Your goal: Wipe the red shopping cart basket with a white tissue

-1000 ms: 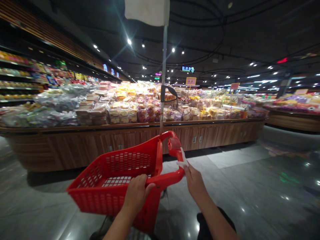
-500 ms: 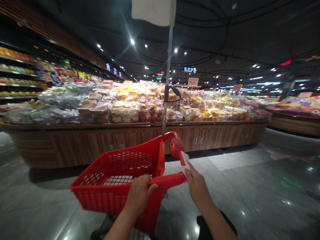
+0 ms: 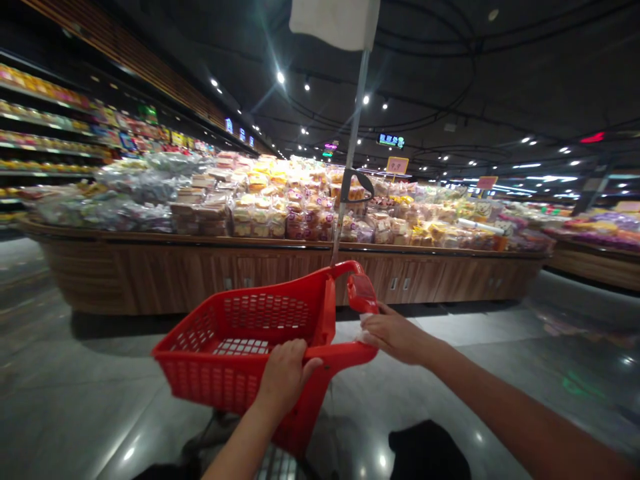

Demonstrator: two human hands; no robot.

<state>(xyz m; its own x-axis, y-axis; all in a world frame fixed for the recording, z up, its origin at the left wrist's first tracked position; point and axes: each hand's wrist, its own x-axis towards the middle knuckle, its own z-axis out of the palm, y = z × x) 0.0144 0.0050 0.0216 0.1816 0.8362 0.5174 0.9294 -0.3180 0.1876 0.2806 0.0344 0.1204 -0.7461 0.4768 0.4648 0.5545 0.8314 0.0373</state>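
A red plastic shopping cart basket (image 3: 235,347) rolls in front of me; what shows of its inside is bare. My left hand (image 3: 285,377) is closed around its red handle bar. My right hand (image 3: 393,333) rests at the right end of the handle, fingers closed on a small white slip of paper (image 3: 361,331). A thin metal pole (image 3: 350,167) rises from the cart with a white flag (image 3: 335,23) at its top.
A long wooden display island (image 3: 280,267) stacked with packaged baked goods runs across ahead. Shelves of goods (image 3: 55,133) line the left wall. Another display island (image 3: 595,253) stands at the right. Grey polished floor (image 3: 500,360) lies between.
The view has swung slightly left and nearer the island. My right hand turned and came down onto the handle's right end, the white slip no longer sticking up. My left hand keeps its grip.
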